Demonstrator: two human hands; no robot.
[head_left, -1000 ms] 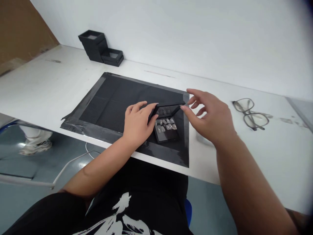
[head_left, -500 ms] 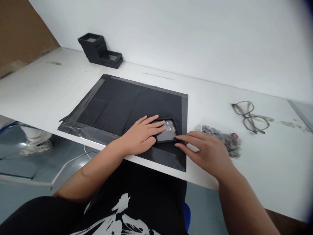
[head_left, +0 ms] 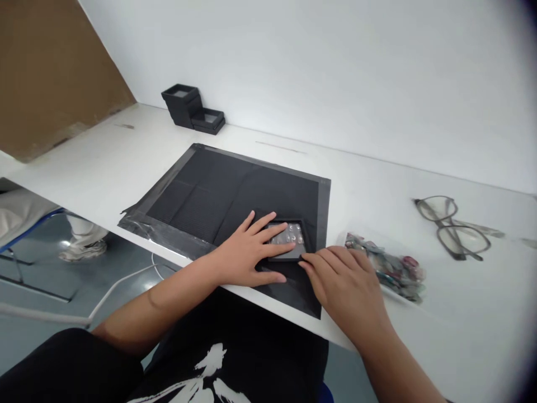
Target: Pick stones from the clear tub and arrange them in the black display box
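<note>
Black box (head_left: 289, 242) with clear window lies flat on black mat (head_left: 218, 184), near front right corner. Left hand (head_left: 247, 252) spread flat, fingers pressing box lid — no grasp. Right hand (head_left: 342, 280) flat too, fingertips touching box's right front edge. Bag of small pieces (head_left: 390, 266) just right of it.

We've got our left hand (head_left: 247, 252) flat on the black box (head_left: 289, 242), fingers (head_left: 272, 230) spread over its clear lid. Our right hand (head_left: 342, 280) touches the box's near right corner. Box sits on the black mat (head_left: 218, 187) on the white tabletop (head_left: 369, 179). Bag (head_left: 388, 267) just right of the mat, glasses (head_left: 453, 226) further right, and two more boxes (head_left: 193, 107) by the wall.
</note>
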